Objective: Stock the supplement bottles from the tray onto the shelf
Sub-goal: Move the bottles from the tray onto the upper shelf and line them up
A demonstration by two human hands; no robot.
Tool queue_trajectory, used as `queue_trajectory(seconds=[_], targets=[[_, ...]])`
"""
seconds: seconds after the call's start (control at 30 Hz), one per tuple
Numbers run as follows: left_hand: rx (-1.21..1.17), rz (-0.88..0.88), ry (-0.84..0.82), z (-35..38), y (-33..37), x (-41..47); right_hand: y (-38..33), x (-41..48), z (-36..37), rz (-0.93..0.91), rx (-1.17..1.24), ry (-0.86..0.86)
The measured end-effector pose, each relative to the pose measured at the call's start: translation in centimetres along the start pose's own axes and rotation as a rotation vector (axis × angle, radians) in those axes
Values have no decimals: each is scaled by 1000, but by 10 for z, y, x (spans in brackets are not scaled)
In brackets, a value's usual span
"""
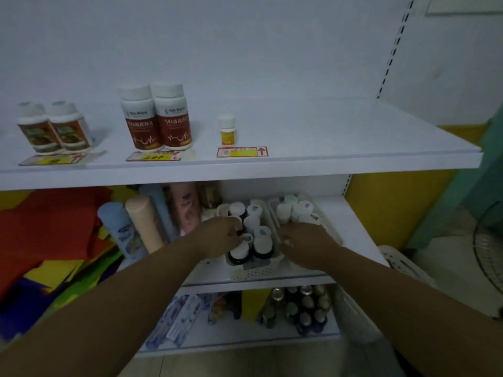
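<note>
Digging in the left tray (pixel 253 272), right tray (pixel 330 232) beside it
Pinching a tray bottle (pixel 241 232) with curled left hand (pixel 217 235); can't tell right hand (pixel 307 246) grip. Five stocked bottles (pixel 170 115) on the shelf (pixel 326 131), three price tags (pixel 242 152).

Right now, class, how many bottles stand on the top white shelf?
5. Two brown-label bottles at the left, two larger red-label bottles in the middle, one small yellow bottle right of them. More may lie past the picture's left edge.
</note>
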State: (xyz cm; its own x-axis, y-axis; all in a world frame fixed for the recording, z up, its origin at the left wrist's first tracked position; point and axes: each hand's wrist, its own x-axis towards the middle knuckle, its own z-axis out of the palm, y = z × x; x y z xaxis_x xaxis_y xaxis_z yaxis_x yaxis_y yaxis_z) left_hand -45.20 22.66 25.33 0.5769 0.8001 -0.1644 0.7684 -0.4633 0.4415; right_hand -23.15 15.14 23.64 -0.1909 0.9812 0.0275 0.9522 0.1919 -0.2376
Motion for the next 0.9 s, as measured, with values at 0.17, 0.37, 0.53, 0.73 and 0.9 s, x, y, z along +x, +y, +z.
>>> queue_trajectory(seconds=[0.17, 0.37, 0.53, 0.73, 0.9], targets=[[-37, -82, -132, 55, -47, 46, 8, 41, 65, 198, 167, -83], [-229, -56, -212, 87, -84, 76, 16, 72, 113, 293, 279, -80], [-385, -28, -220, 92, -93, 91, 26, 85, 121, 294, 447, 73], [-817, -114, -50, 73, -81, 87, 35, 80, 101, 380, 806, 107], [-1044, -147, 69, 35, -48, 55, 21, 61, 57, 462, 1101, 179]])
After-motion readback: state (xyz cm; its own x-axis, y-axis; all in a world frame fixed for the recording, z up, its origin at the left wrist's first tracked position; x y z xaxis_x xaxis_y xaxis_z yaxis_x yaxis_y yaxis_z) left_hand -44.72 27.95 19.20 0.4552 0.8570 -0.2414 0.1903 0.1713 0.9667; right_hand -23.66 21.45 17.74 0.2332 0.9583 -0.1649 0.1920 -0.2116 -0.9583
